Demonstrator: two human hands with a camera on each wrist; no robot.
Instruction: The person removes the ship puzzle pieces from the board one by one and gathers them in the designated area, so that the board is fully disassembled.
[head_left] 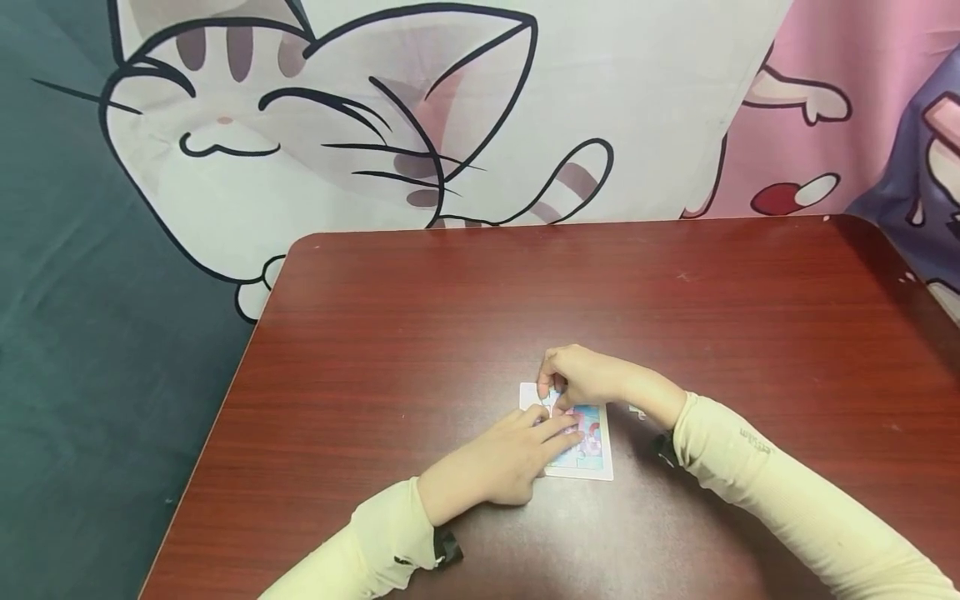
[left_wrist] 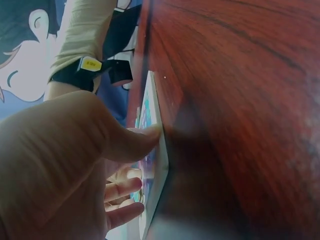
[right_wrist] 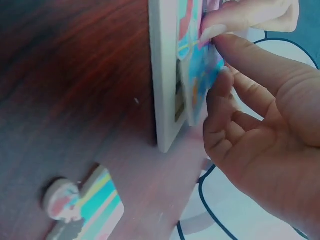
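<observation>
A small picture jigsaw puzzle [head_left: 590,450] with a white-edged tray [head_left: 529,393] lies on the table. My left hand [head_left: 504,457] rests on it, fingers stretched across the picture. In the left wrist view the thumb of my left hand [left_wrist: 65,145] touches the tray's edge. My right hand [head_left: 588,373] is at the far side of the tray, fingers bent down. The right wrist view shows my right hand [right_wrist: 270,105] pinching a blue puzzle piece [right_wrist: 196,82], tilted over a gap in the tray. Part of the picture is hidden under both hands.
A loose puzzle piece [right_wrist: 97,207] with coloured stripes lies on the table, to the right of the tray. The brown table [head_left: 420,333] has its far edge against a cloth [head_left: 637,83] printed with a cartoon cat.
</observation>
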